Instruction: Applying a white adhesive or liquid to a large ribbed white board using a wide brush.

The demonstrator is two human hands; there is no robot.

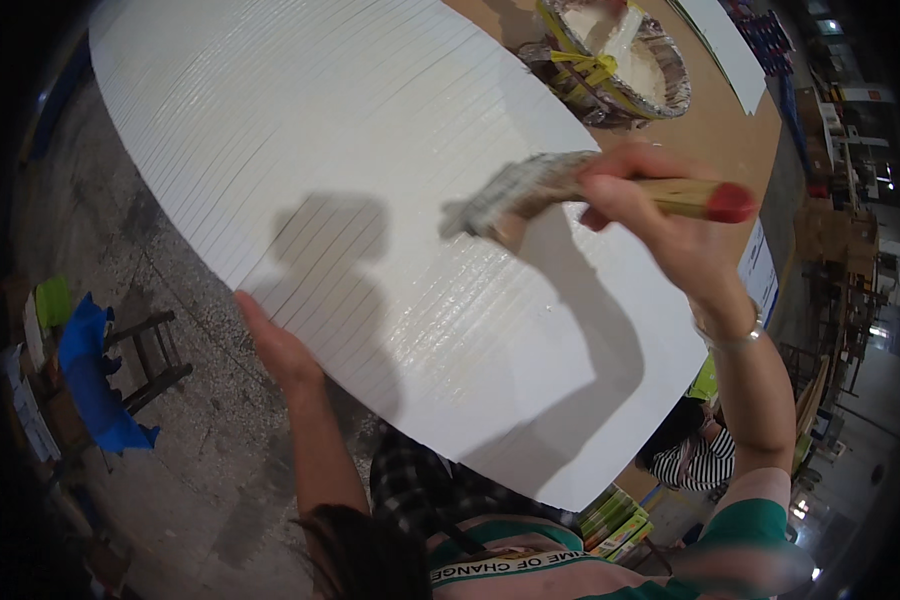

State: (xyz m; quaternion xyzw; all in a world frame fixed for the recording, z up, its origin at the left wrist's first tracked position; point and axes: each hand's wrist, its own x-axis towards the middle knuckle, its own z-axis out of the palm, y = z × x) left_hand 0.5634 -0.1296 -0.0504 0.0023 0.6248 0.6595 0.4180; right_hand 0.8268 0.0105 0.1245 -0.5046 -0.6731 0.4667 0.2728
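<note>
Overlapping white sheets fan out across the table, with a row of narrow stepped edges. A wet, shiny coat lies over many of these edges. My right hand is closed round the wooden handle of a broad paintbrush, which has a red handle end. Its bristles are over the middle of the sheets; blur leaves their contact unclear. My left hand lies along the near left rim of the sheets with a finger stretched out. Its other fingers are partly hidden by the sheets.
On the brown tabletop at upper right stands a smeared bucket of pale paste, with a yellow tie. A blue-covered stool stands on the floor at left. Someone in a striped top is at lower right.
</note>
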